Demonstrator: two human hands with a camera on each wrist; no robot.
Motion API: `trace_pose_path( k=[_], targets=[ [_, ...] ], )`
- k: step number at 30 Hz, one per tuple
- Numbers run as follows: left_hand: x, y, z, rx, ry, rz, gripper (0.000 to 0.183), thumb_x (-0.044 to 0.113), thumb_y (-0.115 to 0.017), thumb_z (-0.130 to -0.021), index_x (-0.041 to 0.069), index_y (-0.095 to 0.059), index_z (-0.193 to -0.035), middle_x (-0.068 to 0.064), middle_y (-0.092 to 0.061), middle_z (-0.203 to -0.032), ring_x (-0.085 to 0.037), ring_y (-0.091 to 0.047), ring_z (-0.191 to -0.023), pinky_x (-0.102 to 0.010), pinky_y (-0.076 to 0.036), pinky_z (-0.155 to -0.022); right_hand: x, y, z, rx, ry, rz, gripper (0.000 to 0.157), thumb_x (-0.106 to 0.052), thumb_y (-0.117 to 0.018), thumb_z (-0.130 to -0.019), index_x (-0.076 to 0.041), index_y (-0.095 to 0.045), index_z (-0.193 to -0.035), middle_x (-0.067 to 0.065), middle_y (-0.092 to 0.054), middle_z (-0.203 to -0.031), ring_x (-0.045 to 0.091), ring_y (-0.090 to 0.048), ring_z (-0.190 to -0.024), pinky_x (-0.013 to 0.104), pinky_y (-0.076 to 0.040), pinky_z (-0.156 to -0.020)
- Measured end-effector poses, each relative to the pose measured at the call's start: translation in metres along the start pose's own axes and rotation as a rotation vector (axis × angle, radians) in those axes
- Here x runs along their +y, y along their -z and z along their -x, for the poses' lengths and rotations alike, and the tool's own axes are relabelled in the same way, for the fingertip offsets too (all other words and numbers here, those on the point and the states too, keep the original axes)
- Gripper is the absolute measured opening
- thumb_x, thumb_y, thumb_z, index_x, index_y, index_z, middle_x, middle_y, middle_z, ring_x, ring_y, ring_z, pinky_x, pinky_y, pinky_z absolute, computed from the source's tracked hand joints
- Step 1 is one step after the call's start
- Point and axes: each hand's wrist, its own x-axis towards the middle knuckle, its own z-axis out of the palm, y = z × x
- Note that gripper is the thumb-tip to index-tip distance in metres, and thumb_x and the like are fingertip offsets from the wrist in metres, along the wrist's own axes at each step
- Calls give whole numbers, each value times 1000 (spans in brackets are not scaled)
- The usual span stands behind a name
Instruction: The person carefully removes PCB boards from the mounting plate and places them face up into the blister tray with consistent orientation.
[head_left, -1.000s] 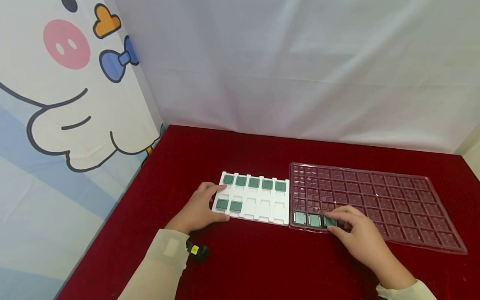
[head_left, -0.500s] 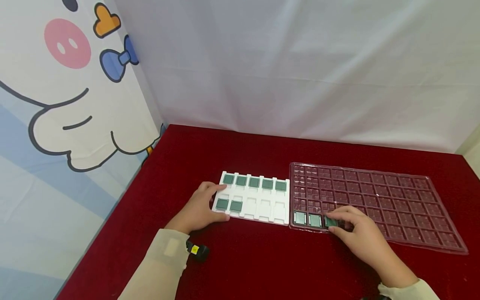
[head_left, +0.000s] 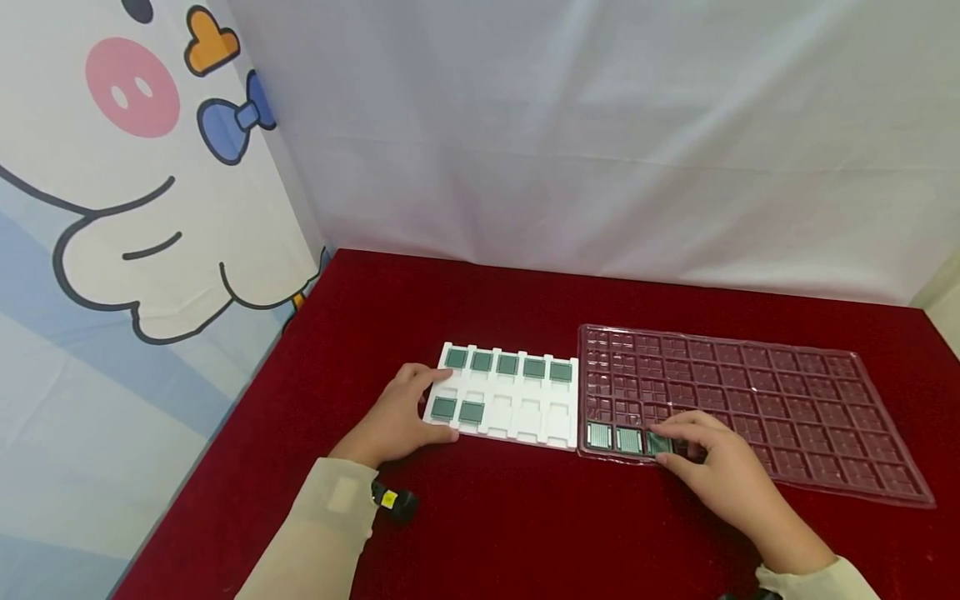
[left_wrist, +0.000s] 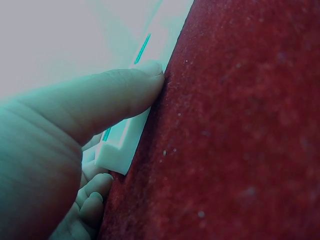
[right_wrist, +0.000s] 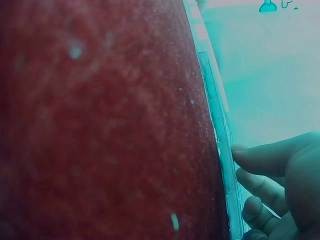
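Observation:
A white tray [head_left: 525,408] lies on the table, with green square chips [head_left: 507,365] along its back row and two in its front row. My left hand [head_left: 397,421] grips its left end, thumb at the near edge, as the thumb [left_wrist: 125,87] in the left wrist view shows. Right beside it lies a clear plastic tray [head_left: 750,367] of many pockets. Three chips sit in its front row at the left. My right hand [head_left: 716,462] pinches the third chip [head_left: 659,443] between thumb and forefinger, still at its pocket; the fingers partly cover it.
A red cloth [head_left: 525,525] covers the table under both trays. Behind stands a white curtain [head_left: 600,150], and a cartoon-printed cloth [head_left: 187,275] hangs at the left. A black wrist strap device [head_left: 397,503] sits at the left cuff.
Both hands and trays stay nearly in place. The pinched chip shifts its tilt slightly under the right fingers.

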Motion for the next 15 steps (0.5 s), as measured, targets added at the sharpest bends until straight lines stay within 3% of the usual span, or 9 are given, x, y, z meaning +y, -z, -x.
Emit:
trace_pose_path(
  k=[15],
  targets=[
    [-1,0,0,3,-8,-3,87,23,-91,-79,17,-48,-154,-8,-41,-149,-27,-48,-119,-42,-48,-98,-6,-4,-4,11,-2,-24,33,-8,-81,-89,-11,-77,-121,4,-67,-121,12,-48,-79,28,-41,-63]
  ],
)
